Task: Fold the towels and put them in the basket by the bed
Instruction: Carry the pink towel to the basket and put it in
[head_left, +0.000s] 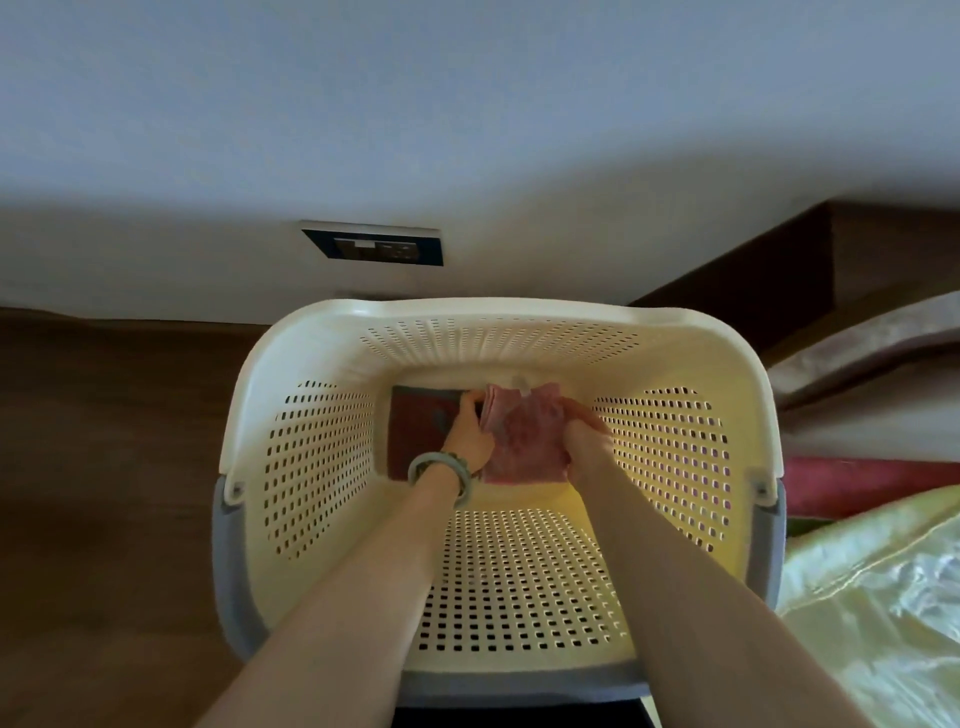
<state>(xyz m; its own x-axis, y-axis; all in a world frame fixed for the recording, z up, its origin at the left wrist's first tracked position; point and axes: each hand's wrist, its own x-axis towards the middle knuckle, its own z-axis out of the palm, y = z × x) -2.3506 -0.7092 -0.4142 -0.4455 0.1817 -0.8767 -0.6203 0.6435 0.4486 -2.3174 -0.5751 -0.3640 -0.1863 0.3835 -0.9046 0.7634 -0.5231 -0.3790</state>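
Both my arms reach down into a cream perforated plastic laundry basket (311, 332). My left hand (467, 436) and right hand (584, 436) grip opposite edges of a folded pink towel (524, 431) at its bottom, just beside a folded dark red towel (415, 431).

The basket (322, 467) is cream with rows of little holes and grey trim. There's a pink towel (524, 441) and a dark red towel (410, 431).

A home bedroom: a bed (878, 597) with shiny bedding at right, a perforated laundry basket (311, 467) on wood floor (104, 467), a wall socket (374, 244).
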